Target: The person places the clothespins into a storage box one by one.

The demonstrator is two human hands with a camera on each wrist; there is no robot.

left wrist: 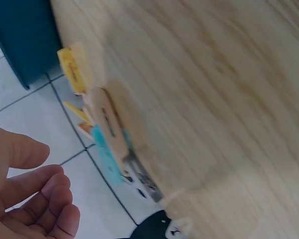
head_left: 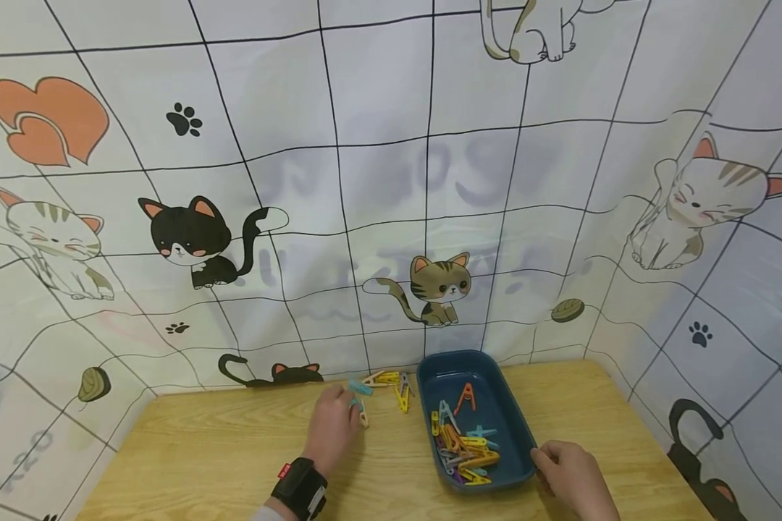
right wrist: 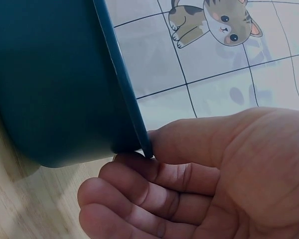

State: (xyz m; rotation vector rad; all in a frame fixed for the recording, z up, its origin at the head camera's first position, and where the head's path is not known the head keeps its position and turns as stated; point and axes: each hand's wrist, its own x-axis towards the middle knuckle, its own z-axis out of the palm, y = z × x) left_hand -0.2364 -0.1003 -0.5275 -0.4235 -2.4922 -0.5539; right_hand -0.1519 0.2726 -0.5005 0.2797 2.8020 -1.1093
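Both hands are in our view. Nearest, the right hand [head_left: 570, 474] pinches the rim of the blue bin [head_left: 478, 367] at its near right corner. If that grip pressed down hard, we think the bin could tip or skid, since its pile of clips [head_left: 459, 450] lies toward the near end and loads it unevenly. To the left of the bin, the left hand [head_left: 332, 427], wearing a black wristband [head_left: 302, 488], has fingers loosely bent; we see nothing held between thumb and fingers. Just beside it are a beige clip [left wrist: 108, 119] and a teal clip [left wrist: 107, 157], so close together that a hasty pinch might catch both or flick one away. Farther right, yellow clips [head_left: 402, 398] lie near the patterned wall cloth [head_left: 391, 181]; a stray push could wedge them against it.
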